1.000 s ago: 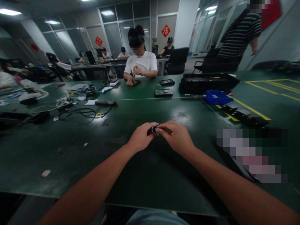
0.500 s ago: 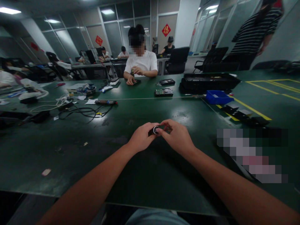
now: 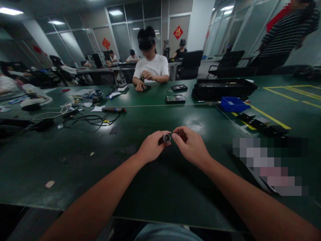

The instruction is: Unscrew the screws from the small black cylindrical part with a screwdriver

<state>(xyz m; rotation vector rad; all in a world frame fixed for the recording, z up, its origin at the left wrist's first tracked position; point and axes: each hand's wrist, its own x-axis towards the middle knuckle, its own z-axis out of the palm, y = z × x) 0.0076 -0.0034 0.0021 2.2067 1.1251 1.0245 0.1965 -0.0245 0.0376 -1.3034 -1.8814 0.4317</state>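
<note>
Silver-rimmed tube sits clamped in the left hand, mouth facing back; just rightward, the right hand curls around brownish bits.

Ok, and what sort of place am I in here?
Likely an electronics workshop: a device with an exposed circuit board and a pen-shaped tool lie on the long green table, with a co-worker seated across it.

Glass panels at back; red diamond sign beside white pillar; black chair; lit ceiling light.
</note>
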